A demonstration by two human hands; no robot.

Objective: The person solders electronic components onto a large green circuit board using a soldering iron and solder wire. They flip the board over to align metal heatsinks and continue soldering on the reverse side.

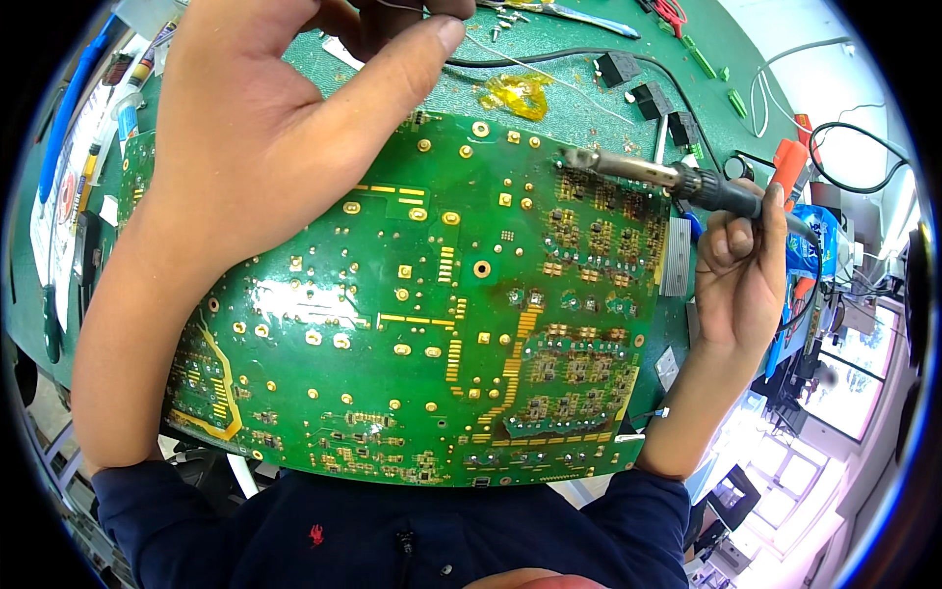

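Navy top (pixel 363 540), short sleeves (pixel 157 515), small red chest emblem (pixel 315 535)

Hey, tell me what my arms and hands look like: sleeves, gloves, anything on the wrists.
Your left hand and right hand are ungloved, and no watch or band shows on either wrist. The forearms are bare, and dark navy sleeves end near the elbows. Part of the left hand is out of view.

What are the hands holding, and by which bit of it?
The right hand holds a soldering iron by its dark handle. The left hand runs partly out of view, so its hold cannot be told.
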